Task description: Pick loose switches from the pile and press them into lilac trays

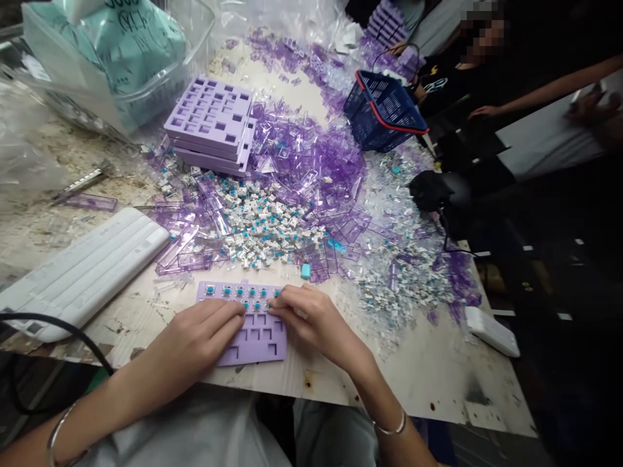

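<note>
A purple plate (253,353) with square slots lies flat in front of me. Small white key switches with blue stems (240,292) fill its upper rows, while the lower slots are vacant. My left hand (195,334) rests over the plate's left side, fingers bent and pressed together at the second row; what they hold, if anything, is hidden. At the right edge, my right hand (311,318) pinches around a key switch (276,294) in the upper rows. Just beyond the plate is a heap of loose key switches (267,227).
Purple plates (209,117) are stacked behind clear purple pieces (316,162). A long white plastic slab (87,272) lies left, a clear bin (195,58) behind it. A blue basket (379,110), a small white box (492,331) and another person's arm (545,97) are right.
</note>
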Demonstrator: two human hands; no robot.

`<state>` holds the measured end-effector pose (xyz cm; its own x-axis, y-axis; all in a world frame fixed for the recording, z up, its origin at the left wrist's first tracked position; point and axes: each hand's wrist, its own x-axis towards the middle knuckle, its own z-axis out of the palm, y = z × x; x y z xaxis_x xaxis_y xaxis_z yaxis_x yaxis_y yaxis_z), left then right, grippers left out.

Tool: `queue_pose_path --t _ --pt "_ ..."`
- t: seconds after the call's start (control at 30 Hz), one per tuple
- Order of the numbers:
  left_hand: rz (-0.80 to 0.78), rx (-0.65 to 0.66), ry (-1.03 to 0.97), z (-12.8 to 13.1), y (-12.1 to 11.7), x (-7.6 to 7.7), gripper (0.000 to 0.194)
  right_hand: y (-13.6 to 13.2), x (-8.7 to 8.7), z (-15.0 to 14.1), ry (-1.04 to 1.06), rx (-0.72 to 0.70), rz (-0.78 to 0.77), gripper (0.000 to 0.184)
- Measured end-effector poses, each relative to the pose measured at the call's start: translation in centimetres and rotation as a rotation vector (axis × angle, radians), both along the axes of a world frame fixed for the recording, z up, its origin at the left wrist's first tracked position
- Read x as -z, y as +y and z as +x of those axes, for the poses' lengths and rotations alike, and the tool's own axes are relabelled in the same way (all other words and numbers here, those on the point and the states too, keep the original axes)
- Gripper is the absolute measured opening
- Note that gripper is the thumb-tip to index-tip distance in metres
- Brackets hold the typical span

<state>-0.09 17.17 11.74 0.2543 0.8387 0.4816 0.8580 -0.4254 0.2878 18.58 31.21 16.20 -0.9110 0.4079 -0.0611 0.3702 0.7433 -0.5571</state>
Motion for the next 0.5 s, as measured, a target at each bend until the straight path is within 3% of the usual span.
queue_pose_path --t 0.1,0.17,0.27,0.37,0.43,0.5 --pt "0.019 0.006 0.016 0.3 0.0 0.0 0.015 -0.3 0.6 0.9 0.128 0.088 -0.107 0.009" --pt "0.009 0.02 0.021 0.5 -0.1 -0.1 0.019 -0.8 1.1 1.2 0.201 0.212 -0.088 0.015" --pt "-0.036 0.028 0.058 0.8 -0.2 -0.1 0.035 -1.9 2.0 1.1 0.195 0.33 0.171 0.025" --pt "-0.059 0.017 0.08 1.0 -0.3 0.0 0.036 -2.8 2.9 0.5 0.107 0.295 0.382 0.028" --pt "-0.063 0.02 0.075 1.1 -0.2 0.1 0.035 -3.2 3.2 0.3 0.093 0.323 0.349 0.026" --pt "-0.064 0.02 0.058 1.2 -0.3 0.1 0.035 -3.5 3.1 0.4 0.137 0.394 0.199 0.025"
